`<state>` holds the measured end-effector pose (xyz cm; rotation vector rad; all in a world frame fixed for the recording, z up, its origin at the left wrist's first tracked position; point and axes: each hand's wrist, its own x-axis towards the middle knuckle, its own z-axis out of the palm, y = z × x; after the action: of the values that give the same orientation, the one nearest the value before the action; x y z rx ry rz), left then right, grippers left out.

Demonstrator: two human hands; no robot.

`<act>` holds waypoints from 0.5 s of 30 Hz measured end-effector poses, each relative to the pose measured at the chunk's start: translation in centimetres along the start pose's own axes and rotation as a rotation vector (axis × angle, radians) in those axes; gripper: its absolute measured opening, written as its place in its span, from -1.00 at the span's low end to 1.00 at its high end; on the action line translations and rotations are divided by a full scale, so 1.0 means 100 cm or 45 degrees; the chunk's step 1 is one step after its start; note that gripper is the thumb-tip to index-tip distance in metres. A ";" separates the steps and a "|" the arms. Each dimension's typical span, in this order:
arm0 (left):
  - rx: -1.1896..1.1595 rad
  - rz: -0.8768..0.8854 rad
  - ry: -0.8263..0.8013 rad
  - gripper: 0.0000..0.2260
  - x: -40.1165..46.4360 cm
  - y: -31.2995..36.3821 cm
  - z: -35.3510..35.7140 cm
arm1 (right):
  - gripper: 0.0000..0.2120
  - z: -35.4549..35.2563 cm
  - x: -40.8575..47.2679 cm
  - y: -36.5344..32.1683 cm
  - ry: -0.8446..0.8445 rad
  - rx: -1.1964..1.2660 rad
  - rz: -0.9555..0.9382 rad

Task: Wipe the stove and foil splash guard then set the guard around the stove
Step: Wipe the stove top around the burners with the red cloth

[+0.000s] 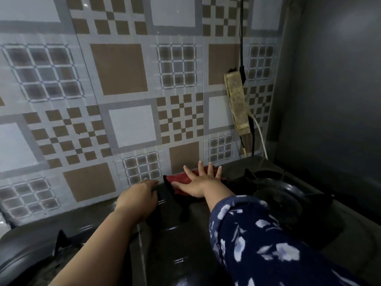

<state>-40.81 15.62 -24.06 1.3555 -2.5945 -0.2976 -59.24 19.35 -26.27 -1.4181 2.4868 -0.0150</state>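
Observation:
A dark glossy stove fills the lower part of the head view, with a burner and pan support at the right and another at the lower left. A red cloth lies flat on the stove's back edge, by the wall. My right hand presses on the cloth with fingers spread. My left hand rests palm down on the stove top just left of the cloth, fingers towards the wall. No foil splash guard is in view.
The patterned tile wall stands right behind the stove. A yellowed power strip hangs on it at the right, with a black cable above and a white cord below. A dark grey side wall closes the right.

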 end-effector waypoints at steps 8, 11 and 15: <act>0.025 0.089 0.000 -0.59 0.027 0.002 0.012 | 0.04 -0.039 0.039 0.066 -0.229 -0.145 0.103; 0.038 0.116 0.004 -0.59 0.033 0.003 0.013 | 0.15 -0.043 0.044 0.078 -0.232 -0.115 0.230; 0.011 0.090 0.015 -0.60 0.036 0.004 0.008 | 0.08 -0.038 0.037 0.066 -0.182 -0.056 0.247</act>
<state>-43.34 12.89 -24.41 1.2613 -2.6304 -0.2669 -67.46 19.17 -24.43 -1.1450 2.5068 0.1749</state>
